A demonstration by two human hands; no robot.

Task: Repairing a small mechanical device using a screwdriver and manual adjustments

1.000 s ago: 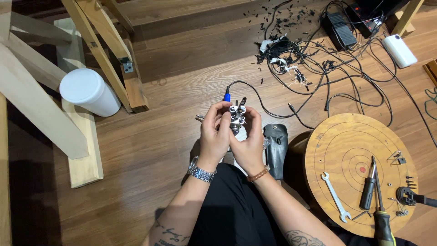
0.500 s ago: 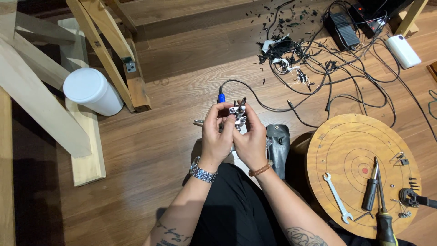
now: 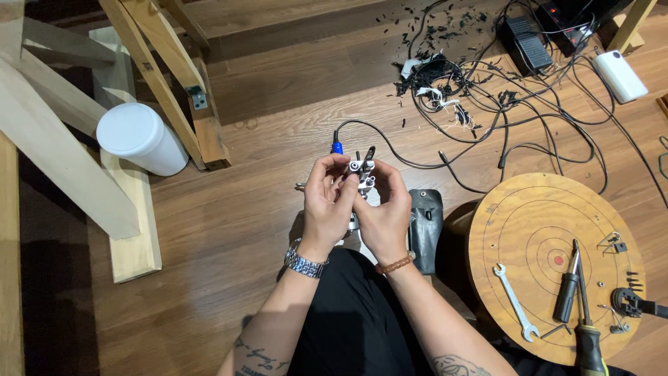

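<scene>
Sitting on a wood floor (image 3: 264, 209) with a pale timber frame (image 3: 62, 153) and a white tub (image 3: 139, 138) off to one side, a round wooden board (image 3: 536, 230) carrying a wrench (image 3: 516, 301) and screwdrivers (image 3: 572, 285) on the other, and a tangle of black cables (image 3: 487, 90) up top. Both hands close together over the lap, left hand (image 3: 327, 209) and right hand (image 3: 381, 216) pinching a small silver metal gadget (image 3: 362, 174) between the fingertips, long axis roughly upright in view and pointing away from the body, dark prongs sticking out the top. Lower half buried behind fingers, so hard to tell exactly what kind of part it is, and can't say if the blue-tipped cable (image 3: 337, 147) just beside it actually plugs in.
</scene>
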